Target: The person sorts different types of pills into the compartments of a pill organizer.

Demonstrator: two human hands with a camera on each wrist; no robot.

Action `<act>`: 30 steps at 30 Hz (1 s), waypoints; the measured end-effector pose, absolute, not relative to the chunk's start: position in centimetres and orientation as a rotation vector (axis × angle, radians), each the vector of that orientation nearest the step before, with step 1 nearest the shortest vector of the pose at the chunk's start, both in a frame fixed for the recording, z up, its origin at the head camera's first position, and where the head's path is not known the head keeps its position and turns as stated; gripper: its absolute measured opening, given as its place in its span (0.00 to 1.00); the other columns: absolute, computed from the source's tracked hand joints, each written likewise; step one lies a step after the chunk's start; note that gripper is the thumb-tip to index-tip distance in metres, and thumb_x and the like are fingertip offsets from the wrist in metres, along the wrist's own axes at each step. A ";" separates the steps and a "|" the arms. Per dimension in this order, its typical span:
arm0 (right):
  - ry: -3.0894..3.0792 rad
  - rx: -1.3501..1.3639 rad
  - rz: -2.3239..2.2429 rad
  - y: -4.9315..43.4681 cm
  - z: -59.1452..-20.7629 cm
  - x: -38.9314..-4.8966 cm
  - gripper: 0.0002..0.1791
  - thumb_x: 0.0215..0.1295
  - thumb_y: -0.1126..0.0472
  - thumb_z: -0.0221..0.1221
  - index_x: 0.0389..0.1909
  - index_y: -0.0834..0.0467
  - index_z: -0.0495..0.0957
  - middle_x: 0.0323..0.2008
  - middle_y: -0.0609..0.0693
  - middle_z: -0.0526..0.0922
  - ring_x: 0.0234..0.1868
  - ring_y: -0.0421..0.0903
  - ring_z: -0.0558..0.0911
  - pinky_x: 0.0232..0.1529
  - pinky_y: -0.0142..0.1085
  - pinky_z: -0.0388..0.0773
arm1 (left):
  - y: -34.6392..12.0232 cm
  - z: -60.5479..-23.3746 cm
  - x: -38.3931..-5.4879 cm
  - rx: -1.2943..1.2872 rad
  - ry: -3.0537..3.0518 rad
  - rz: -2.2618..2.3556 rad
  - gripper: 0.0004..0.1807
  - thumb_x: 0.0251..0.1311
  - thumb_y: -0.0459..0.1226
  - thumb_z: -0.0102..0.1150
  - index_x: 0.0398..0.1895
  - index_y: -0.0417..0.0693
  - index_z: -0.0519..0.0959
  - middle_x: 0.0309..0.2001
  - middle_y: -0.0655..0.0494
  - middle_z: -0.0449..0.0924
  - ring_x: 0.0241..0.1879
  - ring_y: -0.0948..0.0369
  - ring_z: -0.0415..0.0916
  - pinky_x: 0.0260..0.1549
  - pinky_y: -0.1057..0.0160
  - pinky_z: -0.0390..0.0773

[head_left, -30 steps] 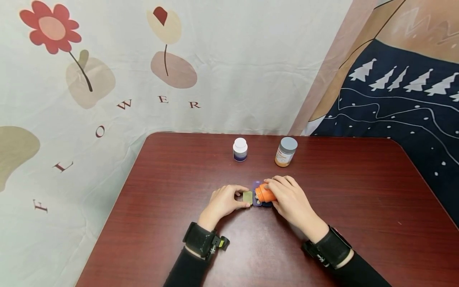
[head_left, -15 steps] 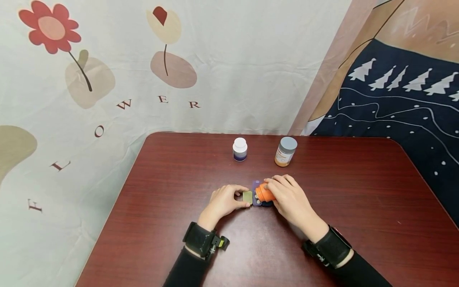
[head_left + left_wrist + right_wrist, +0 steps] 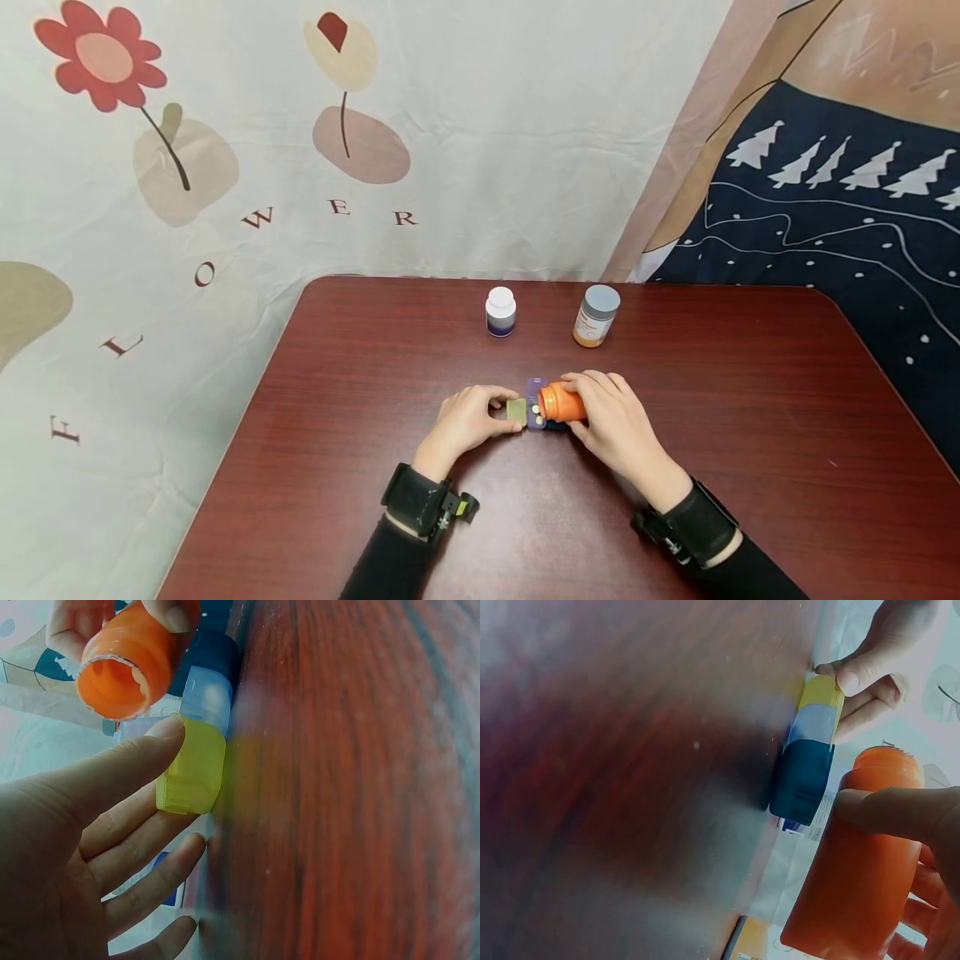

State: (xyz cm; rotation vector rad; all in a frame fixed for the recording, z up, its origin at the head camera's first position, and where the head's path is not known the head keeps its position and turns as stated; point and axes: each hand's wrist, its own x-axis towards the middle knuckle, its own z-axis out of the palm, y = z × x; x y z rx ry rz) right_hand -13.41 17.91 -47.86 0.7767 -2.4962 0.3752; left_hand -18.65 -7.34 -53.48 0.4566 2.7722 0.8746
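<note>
My left hand (image 3: 468, 421) pinches the yellow end section (image 3: 196, 772) of a small pill organizer between thumb and fingers. Next to that section is a translucent purple-blue compartment (image 3: 207, 696) with its lid up, and pale pills (image 3: 537, 411) lie inside it. A dark blue section (image 3: 802, 780) forms the other end. My right hand (image 3: 617, 429) grips an orange pill bottle (image 3: 562, 403), uncapped and tilted, its mouth pointing left just above the purple compartment. In the left wrist view I see into the bottle's mouth; its deeper contents are too dark to tell.
Behind the organizer stand a white bottle (image 3: 501, 312) with a dark blue lower band and, to its right, a grey-lidded jar (image 3: 597, 317). Both are upright on the reddish-brown table (image 3: 360, 358). A printed cloth (image 3: 510, 150) hangs behind the table's far edge.
My right hand has shifted slightly right with the orange bottle, drawing its mouth back and uncovering more of the pills in the purple compartment. The left hand keeps its hold on the yellow section.
</note>
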 end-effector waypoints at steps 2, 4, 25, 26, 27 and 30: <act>-2.503 0.750 0.404 17.9 -47.9 -13.2 0.38 0.36 0.71 0.88 0.52 0.64 0.81 0.53 0.56 0.91 0.54 0.55 0.87 0.55 0.48 0.78 | -7.4 -53.5 -18.6 0.456 2.773 0.877 0.28 0.58 0.58 0.82 0.62 0.72 0.89 0.50 0.68 0.92 0.52 0.66 0.86 0.51 0.54 0.82; -2.510 0.720 0.434 17.9 -47.9 -13.0 0.38 0.36 0.70 0.89 0.52 0.64 0.81 0.54 0.56 0.91 0.54 0.55 0.87 0.55 0.48 0.79 | -7.4 -53.5 -18.6 0.454 2.772 0.882 0.27 0.58 0.58 0.82 0.62 0.72 0.89 0.50 0.68 0.92 0.52 0.66 0.86 0.51 0.54 0.82; -2.572 0.447 0.690 18.0 -47.6 -11.7 0.42 0.40 0.68 0.89 0.60 0.62 0.81 0.54 0.58 0.92 0.52 0.59 0.89 0.55 0.53 0.82 | -7.3 -53.5 -18.4 0.450 2.774 0.901 0.27 0.58 0.57 0.83 0.62 0.71 0.90 0.50 0.68 0.92 0.52 0.66 0.86 0.51 0.54 0.82; -2.569 0.434 0.695 18.0 -47.5 -11.6 0.42 0.40 0.68 0.89 0.60 0.62 0.81 0.53 0.58 0.92 0.51 0.59 0.89 0.54 0.53 0.82 | -7.3 -53.5 -18.4 0.450 2.775 0.901 0.27 0.58 0.57 0.83 0.62 0.71 0.90 0.50 0.68 0.92 0.52 0.66 0.86 0.51 0.54 0.82; -2.567 0.426 0.699 18.1 -47.5 -11.6 0.43 0.40 0.68 0.89 0.61 0.62 0.81 0.53 0.59 0.92 0.51 0.60 0.89 0.54 0.53 0.82 | -7.3 -53.4 -18.4 0.449 2.776 0.902 0.27 0.58 0.57 0.83 0.62 0.71 0.90 0.50 0.68 0.92 0.52 0.66 0.86 0.51 0.54 0.82; -2.572 0.398 0.700 18.1 -47.3 -11.5 0.43 0.41 0.68 0.89 0.61 0.61 0.80 0.52 0.60 0.92 0.49 0.60 0.88 0.53 0.54 0.82 | -7.3 -53.2 -18.3 0.445 2.775 0.907 0.27 0.58 0.56 0.83 0.62 0.70 0.90 0.50 0.68 0.92 0.51 0.66 0.86 0.52 0.53 0.81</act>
